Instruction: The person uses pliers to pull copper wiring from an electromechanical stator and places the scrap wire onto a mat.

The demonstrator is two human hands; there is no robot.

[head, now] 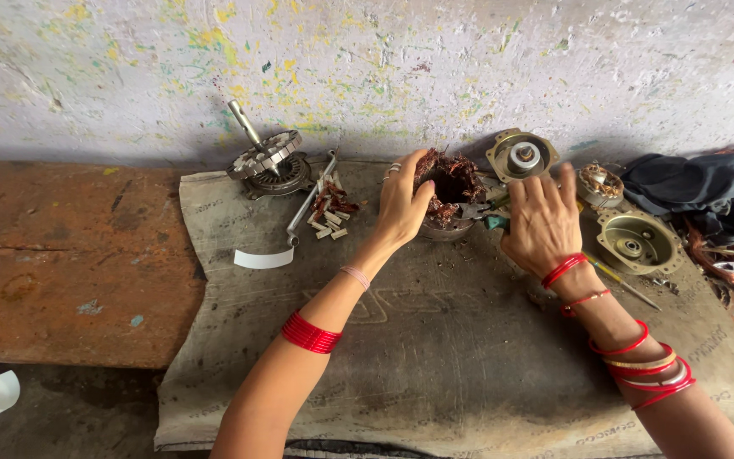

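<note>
A round motor stator (450, 189) with reddish-brown copper windings stands on a grey sack mat (435, 365). My left hand (403, 202) grips its left side, thumb on the rim. My right hand (540, 219) is closed on pliers with teal handles (484, 212), whose jaws point at the stator's right edge. Red bangles ring both wrists.
A rotor with a shaft (265, 160) and a metal rod (309, 201) lie at the mat's far left, next to small paper strips (330, 219). Two metal end covers (522, 156) (637, 241), a small coil (600, 184) and dark cloth (707, 192) sit right. A screwdriver (623, 284) lies near my right wrist.
</note>
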